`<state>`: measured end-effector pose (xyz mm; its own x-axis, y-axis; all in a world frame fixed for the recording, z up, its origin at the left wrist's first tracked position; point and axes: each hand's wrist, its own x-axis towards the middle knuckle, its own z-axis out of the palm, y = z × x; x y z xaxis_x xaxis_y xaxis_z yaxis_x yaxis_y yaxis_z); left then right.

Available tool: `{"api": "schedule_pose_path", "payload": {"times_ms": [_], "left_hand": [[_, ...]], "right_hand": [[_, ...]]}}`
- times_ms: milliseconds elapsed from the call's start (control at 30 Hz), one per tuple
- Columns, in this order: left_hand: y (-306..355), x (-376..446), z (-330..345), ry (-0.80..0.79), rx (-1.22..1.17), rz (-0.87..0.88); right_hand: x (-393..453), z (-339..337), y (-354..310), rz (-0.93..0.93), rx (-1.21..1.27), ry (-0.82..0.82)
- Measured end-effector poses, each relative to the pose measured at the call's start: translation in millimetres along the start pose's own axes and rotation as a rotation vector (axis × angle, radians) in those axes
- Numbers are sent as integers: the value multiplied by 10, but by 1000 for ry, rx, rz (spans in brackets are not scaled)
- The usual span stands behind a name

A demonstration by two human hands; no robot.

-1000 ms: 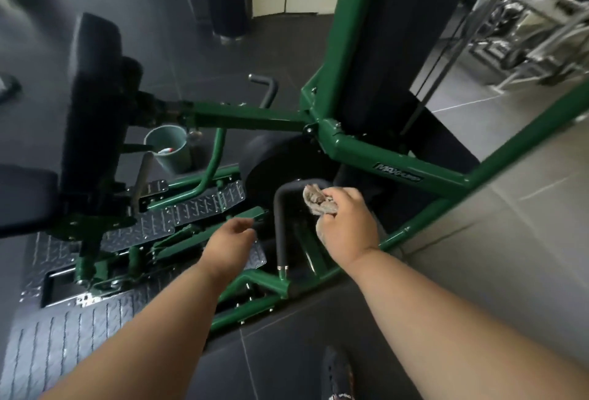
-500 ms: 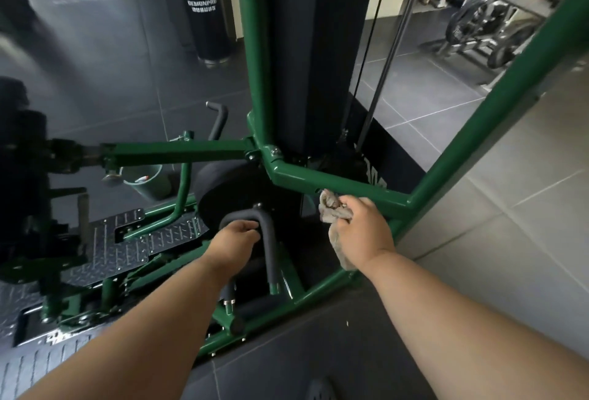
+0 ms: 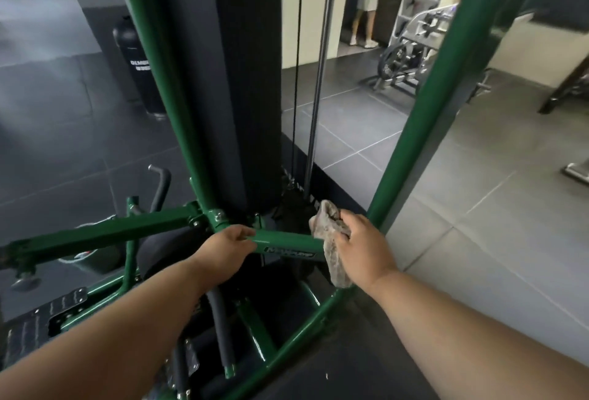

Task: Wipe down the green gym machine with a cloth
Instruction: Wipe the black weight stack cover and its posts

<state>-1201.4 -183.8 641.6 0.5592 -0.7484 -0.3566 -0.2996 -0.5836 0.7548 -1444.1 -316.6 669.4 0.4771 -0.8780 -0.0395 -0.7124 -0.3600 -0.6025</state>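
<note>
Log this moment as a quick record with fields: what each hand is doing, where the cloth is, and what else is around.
left hand: left hand grips the green crossbar
right hand: right hand holds the cloth
cloth: bunched grey, draped over the crossbar's right end
frame: green diagonal tube rises to the right
surroundings: black punching bag on dark floor; a person stands far back

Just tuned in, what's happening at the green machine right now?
A person is wiping down the green gym machine. The right hand grips a crumpled grey cloth against the right end of the horizontal green crossbar, near where it meets the slanted green post. The left hand holds the same bar further left, fingers curled over it, apparently to steady. The cloth's lower end hangs below the bar.
</note>
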Motion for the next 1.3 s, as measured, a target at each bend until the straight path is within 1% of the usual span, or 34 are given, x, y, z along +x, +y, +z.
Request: {"api": "schedule_pose_path", "payload": {"times_ms": [100, 200, 333, 433, 567, 667, 733, 800, 867, 967, 1067, 1300], "left_hand": [[303, 157, 17, -45, 77, 105], [576, 230, 139, -64, 74, 151], [880, 242, 348, -114, 39, 172], [1060, 242, 466, -131, 12, 161], [1273, 221, 586, -40, -64, 138], [1443, 69, 616, 109, -154, 100], [1508, -74, 603, 220, -219, 78], [1483, -186, 547, 313, -249, 56], [1440, -370, 447, 371, -251, 31], [1405, -542, 251, 412, -184, 0], [1344, -590, -79, 427, -106, 10], [1148, -293, -956, 404, 63, 1]], "right_hand": [[8, -249, 33, 16, 10, 96], [7, -519, 109, 12, 30, 152], [47, -841, 219, -34, 24, 202], [158, -1005, 240, -94, 49, 191], [389, -1105, 156, -242, 97, 117], [527, -1175, 23, -388, 110, 33], [618, -1229, -77, -469, 120, 6], [741, -1261, -202, -535, 126, -10], [842, -1229, -366, -587, 133, -18], [943, -1134, -628, -607, 174, -22], [1041, -997, -942, -671, 190, -45], [1446, -615, -1515, -810, 151, 0]]}}
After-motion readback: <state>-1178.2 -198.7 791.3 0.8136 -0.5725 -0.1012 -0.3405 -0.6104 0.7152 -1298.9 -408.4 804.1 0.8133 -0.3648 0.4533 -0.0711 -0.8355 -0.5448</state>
